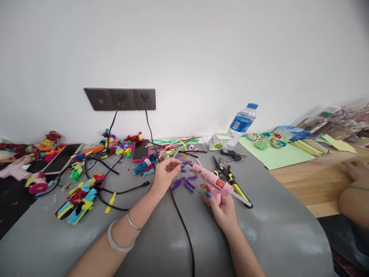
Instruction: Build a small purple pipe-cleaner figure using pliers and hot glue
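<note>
My right hand (223, 211) is wrapped round the handle of a pink hot glue gun (206, 176), its nozzle pointing left. A small purple pipe cleaner piece (186, 163) is pinched between the fingertips of my left hand (165, 175), right at the nozzle; I cannot tell whether the two touch. Just below them, several short purple pipe cleaner pieces (188, 186) lie loose on the grey table (161, 238). Yellow-and-black pliers (235, 184) rest beside the glue gun, partly hidden behind it.
A black cable (181, 217) crosses the table under my left hand. Colourful pipe cleaner figures (80, 200) and phones (62, 158) lie left. Behind are loose pipe cleaners (173, 142), a drink carton (218, 141), a tilted water bottle (240, 125) and keys (236, 156). Another person's arm (356, 196) is at right.
</note>
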The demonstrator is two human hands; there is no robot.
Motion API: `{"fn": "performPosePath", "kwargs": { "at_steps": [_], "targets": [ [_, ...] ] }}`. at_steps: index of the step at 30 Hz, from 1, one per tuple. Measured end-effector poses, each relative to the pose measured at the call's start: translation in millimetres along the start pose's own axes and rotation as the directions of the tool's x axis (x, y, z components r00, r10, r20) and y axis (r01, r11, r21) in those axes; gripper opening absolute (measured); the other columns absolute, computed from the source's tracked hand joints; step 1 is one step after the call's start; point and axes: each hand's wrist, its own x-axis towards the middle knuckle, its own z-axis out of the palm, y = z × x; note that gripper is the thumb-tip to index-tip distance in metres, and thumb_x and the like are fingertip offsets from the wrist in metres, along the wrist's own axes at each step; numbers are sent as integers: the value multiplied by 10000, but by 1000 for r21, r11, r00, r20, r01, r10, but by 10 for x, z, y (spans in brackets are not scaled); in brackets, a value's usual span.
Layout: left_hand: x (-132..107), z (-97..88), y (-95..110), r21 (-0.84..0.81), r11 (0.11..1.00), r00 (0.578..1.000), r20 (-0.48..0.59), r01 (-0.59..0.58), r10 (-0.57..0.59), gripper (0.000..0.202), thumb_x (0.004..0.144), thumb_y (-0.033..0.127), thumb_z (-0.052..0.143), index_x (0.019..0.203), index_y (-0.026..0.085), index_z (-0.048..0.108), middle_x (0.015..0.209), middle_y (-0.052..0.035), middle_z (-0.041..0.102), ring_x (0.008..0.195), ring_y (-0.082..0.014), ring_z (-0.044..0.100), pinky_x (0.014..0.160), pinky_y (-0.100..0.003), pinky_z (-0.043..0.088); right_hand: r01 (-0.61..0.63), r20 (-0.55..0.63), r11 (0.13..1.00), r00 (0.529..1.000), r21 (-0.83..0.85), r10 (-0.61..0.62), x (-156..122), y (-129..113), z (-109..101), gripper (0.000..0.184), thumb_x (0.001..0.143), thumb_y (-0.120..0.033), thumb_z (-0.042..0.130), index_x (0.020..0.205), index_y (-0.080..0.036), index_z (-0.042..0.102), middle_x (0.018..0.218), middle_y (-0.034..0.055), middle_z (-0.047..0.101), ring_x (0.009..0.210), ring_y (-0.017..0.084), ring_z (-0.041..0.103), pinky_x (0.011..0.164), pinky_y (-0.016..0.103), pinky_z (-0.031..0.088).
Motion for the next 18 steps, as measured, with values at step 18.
{"fn": "performPosePath", "kwargs": {
  "at_steps": [18],
  "targets": [
    [-7, 1, -7, -13, 999, 999, -22, -47, 46, 170, 719, 326, 749, 767, 166, 713, 725, -23, 649, 621, -135, 572, 547, -243, 490, 8, -63, 997, 998, -70, -12, -19, 30, 24, 382, 846, -521, 581, 867, -166, 720, 804, 119, 743, 581, 218, 623, 536, 327, 524]
  ]
}}
